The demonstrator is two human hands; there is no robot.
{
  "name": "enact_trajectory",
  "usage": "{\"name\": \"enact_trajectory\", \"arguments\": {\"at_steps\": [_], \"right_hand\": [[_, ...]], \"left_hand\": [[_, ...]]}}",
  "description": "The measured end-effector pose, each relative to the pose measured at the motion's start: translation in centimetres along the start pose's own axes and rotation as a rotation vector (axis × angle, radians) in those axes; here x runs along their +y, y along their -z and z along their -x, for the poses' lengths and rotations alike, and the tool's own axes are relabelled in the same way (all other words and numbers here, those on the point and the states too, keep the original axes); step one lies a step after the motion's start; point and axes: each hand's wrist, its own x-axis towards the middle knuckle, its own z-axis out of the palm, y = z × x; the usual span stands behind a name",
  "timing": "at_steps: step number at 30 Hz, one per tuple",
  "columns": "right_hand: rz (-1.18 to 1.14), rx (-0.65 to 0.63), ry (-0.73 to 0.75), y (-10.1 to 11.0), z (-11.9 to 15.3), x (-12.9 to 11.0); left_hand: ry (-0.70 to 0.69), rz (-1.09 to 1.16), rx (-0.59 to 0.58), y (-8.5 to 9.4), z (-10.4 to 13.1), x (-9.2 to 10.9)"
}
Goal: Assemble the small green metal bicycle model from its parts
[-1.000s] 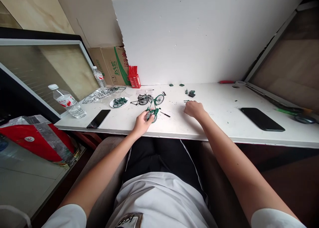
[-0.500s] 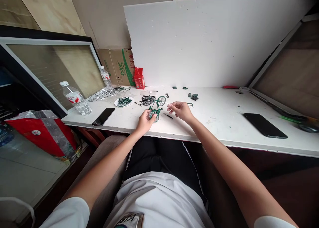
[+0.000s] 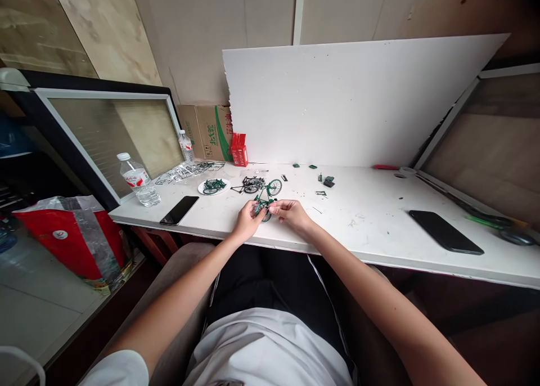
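Observation:
A small green model bicycle is near the table's front edge, its far wheel upright and clear of my fingers. My left hand is closed on the near part, thumb and fingers around the frame by the other wheel. Close beside it, my right hand has thumb and fingertips pinched together at the bicycle's near end. Whatever is between those fingertips is too small to make out. Behind the bicycle lies a black model bicycle. A white plate at its left bears green bicycle parts.
Phones lie left and right on the white table. Water bottles, parts frames and a red box stand or lie at the left. Dark green pieces lie near the white board.
My right hand has moved left, from open space beside the bicycle to its near end. The left hand keeps its hold. The view has tilted up slightly.

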Motion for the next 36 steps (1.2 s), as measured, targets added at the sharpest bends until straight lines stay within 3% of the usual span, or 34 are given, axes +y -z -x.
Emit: {"name": "enact_trajectory", "arguments": {"at_steps": [14,36], "right_hand": [[-0.186,0.152,-0.053,-0.4,0.0,1.3],[0.020,0.053,0.007,-1.0,1.1,0.7]], "left_hand": [[-0.006,0.001,-0.001,-0.1,0.1,0.3],[-0.002,-0.004,0.007,0.1,0.3,0.6]]}}
